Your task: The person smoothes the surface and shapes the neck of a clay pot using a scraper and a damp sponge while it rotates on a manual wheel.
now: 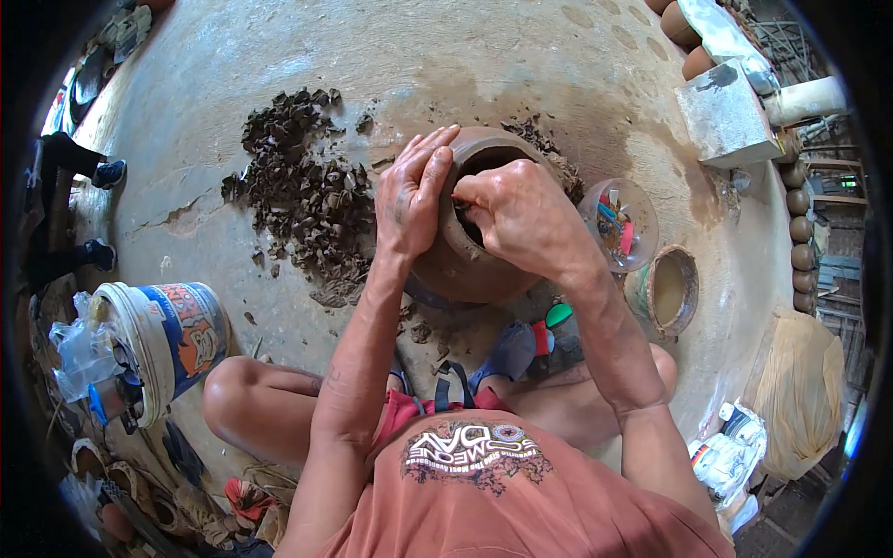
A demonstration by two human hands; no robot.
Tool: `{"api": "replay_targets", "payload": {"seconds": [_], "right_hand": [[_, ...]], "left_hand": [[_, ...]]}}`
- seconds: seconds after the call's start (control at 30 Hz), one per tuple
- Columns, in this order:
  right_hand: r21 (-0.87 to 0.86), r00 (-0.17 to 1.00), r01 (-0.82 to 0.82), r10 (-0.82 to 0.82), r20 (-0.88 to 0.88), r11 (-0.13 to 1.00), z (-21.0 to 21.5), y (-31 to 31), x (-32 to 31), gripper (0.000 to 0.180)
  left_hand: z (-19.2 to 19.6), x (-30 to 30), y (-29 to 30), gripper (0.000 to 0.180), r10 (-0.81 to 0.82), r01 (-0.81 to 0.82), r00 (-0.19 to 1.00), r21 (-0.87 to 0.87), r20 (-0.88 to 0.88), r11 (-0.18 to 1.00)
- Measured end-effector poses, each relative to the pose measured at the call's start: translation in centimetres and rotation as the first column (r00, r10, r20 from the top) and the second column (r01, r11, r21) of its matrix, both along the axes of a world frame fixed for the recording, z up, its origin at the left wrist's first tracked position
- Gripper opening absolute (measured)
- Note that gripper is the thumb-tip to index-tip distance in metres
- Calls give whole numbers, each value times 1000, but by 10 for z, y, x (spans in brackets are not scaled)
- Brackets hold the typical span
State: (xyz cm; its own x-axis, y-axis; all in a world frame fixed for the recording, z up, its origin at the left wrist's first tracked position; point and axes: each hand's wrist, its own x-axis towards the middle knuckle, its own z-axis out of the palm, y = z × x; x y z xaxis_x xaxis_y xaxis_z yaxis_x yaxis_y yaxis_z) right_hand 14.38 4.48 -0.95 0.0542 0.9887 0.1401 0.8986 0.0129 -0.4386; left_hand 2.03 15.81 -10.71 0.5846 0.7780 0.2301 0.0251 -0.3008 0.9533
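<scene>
A round brown clay pot [470,268] with a wide, dark mouth stands on the floor between my bent legs. My left hand [414,191] lies against the pot's left outer side, its fingers stretched out toward the far rim. Over the mouth, my right hand [521,219] is closed, with its fingertips at the inner left side of the rim. A speck of red shows at those fingertips. Whatever the right fingers pinch is too small and too covered to name.
Dark clay scraps [302,186] lie heaped left of the pot. At its right stand a clear tub of small tools [621,223] and a bowl of murky water [672,290]. A white bucket [177,339] lies at left, a concrete block [728,112] at far right. Another person's feet [108,174] show at left.
</scene>
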Motion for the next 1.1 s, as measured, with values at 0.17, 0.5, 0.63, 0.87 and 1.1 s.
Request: {"api": "replay_targets", "payload": {"seconds": [0.17, 0.5, 0.63, 0.87, 1.1], "right_hand": [[-60, 982, -187, 186, -21, 980, 2, -4, 13, 13], [-280, 918, -371, 395, 32, 885, 27, -9, 27, 12], [-294, 877, -444, 478, 51, 846, 39, -9, 44, 18], [-34, 995, -47, 49, 81, 998, 6, 5, 30, 9], [33, 993, 57, -53, -110, 998, -16, 9, 11, 18]], "left_hand": [[6, 4, 12, 45, -77, 75, 996, -54, -33, 996], [5, 36, 51, 55, -135, 131, 988, -64, -74, 989], [-6, 37, 59, 52, 7, -7, 1000, 4, 13, 1000], [0, -12, -1, 45, 183, -164, 980, -193, 81, 967], [-2, -32, -64, 46, 310, -304, 949, -105, 53, 947]]}}
